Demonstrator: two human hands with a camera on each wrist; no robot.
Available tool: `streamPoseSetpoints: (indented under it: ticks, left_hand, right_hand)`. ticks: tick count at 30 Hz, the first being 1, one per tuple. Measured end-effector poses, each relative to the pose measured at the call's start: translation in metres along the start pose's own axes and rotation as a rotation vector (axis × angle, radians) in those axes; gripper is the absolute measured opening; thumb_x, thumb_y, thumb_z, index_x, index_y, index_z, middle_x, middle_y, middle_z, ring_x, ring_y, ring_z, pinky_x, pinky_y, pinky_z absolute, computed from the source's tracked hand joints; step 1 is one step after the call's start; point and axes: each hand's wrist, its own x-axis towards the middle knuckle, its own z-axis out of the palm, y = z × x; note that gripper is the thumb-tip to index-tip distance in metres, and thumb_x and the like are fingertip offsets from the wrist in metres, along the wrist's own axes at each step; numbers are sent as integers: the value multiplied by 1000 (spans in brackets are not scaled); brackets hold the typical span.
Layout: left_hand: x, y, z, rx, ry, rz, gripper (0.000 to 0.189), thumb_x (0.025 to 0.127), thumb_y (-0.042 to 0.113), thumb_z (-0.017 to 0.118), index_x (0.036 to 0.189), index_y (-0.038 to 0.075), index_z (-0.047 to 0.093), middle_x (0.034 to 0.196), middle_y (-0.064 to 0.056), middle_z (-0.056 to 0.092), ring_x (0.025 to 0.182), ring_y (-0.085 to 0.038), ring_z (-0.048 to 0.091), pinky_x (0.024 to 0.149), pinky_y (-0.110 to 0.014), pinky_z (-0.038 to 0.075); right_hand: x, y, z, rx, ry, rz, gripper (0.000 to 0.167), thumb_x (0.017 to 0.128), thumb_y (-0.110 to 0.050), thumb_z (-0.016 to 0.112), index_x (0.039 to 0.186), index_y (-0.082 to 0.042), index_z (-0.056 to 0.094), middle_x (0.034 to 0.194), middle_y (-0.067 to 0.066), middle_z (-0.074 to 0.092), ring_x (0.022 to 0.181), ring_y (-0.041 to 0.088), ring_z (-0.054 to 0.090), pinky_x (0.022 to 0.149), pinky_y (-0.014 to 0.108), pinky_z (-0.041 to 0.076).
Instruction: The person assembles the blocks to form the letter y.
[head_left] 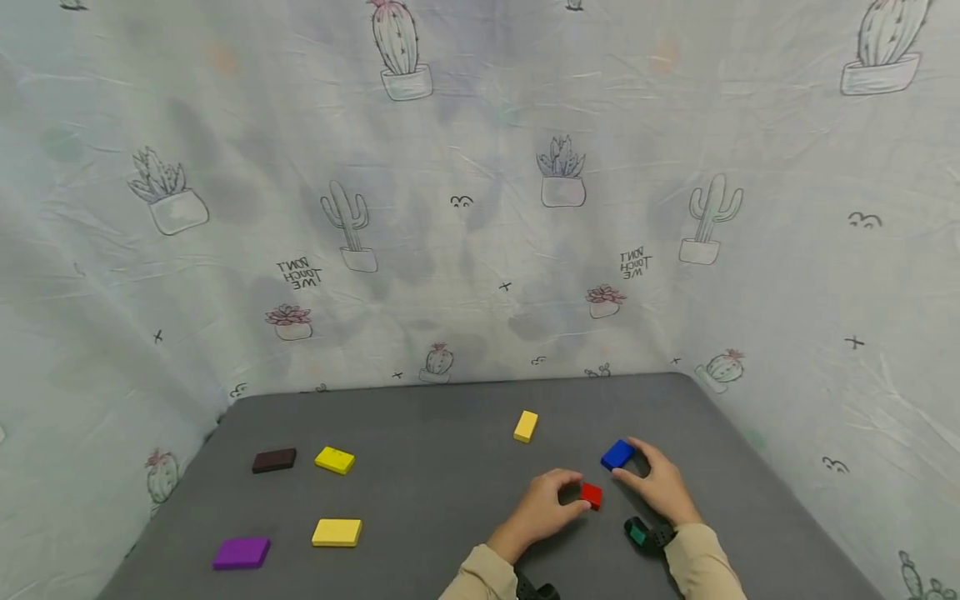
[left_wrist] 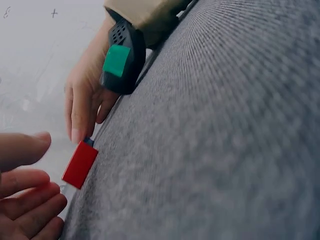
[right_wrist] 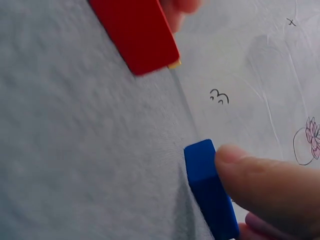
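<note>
A small red block [head_left: 591, 496] lies on the grey table just off the fingertips of my left hand [head_left: 542, 510]. In the left wrist view, a gap shows between the thumb and that red block [left_wrist: 80, 165]. My right hand [head_left: 660, 487] pinches a blue block [head_left: 617, 455], with the thumb at its near end and the index finger at its far end. The right wrist view has the thumb [right_wrist: 265, 185] against the edge of the blue block [right_wrist: 212, 190]; the other fingers are mostly hidden.
A yellow block [head_left: 526, 426] lies beyond both hands. Off to the left are two more yellow blocks [head_left: 334, 460], a dark brown block [head_left: 273, 460] and a purple block [head_left: 242, 552]. A cactus-print cloth [head_left: 465, 275] rises behind the table.
</note>
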Motion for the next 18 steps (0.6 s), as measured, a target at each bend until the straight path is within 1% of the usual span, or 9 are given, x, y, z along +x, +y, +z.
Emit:
streamPoseSetpoints:
  ticks: [5, 8, 11, 14, 18]
  left_hand:
    - [2, 1, 5, 79, -3, 9, 42, 88, 30, 67, 120, 4, 64, 120, -5, 64, 113, -14, 59, 97, -29, 48]
    - [1, 1, 8, 122, -11, 2, 43, 88, 32, 67, 121, 4, 64, 123, -3, 62, 115, -16, 58, 97, -30, 48]
    - [1, 1, 11, 160, -21, -5, 45, 88, 35, 67, 122, 6, 63, 127, -1, 60, 118, -16, 56, 98, -31, 47]
    - [1, 0, 12, 175, -14, 8, 44, 88, 34, 66, 121, 5, 64, 128, -2, 59, 118, -17, 56, 99, -31, 47]
    - [4, 0, 12, 188, 14, 32, 42, 89, 31, 66, 120, 3, 64, 127, -4, 60, 118, -18, 56, 99, -31, 47]
  right_hand:
    - [5, 5, 0, -3, -5, -33, 76, 82, -41, 71, 138, 2, 44, 139, 31, 43, 127, 49, 40, 102, 64, 33]
    - [8, 9, -2, -9, -6, -72, 73, 82, -39, 72, 137, 3, 45, 138, 31, 44, 125, 50, 42, 100, 64, 35]
    - [9, 12, -4, -20, -25, -94, 72, 82, -38, 72, 136, 2, 47, 137, 33, 45, 124, 51, 43, 98, 64, 37]
    - [11, 12, -5, -27, -56, -104, 73, 82, -40, 72, 137, 1, 47, 138, 32, 43, 125, 51, 42, 99, 64, 36]
    - [16, 12, -5, -34, -84, -128, 77, 81, -41, 72, 140, 0, 44, 141, 31, 41, 127, 51, 40, 99, 64, 36]
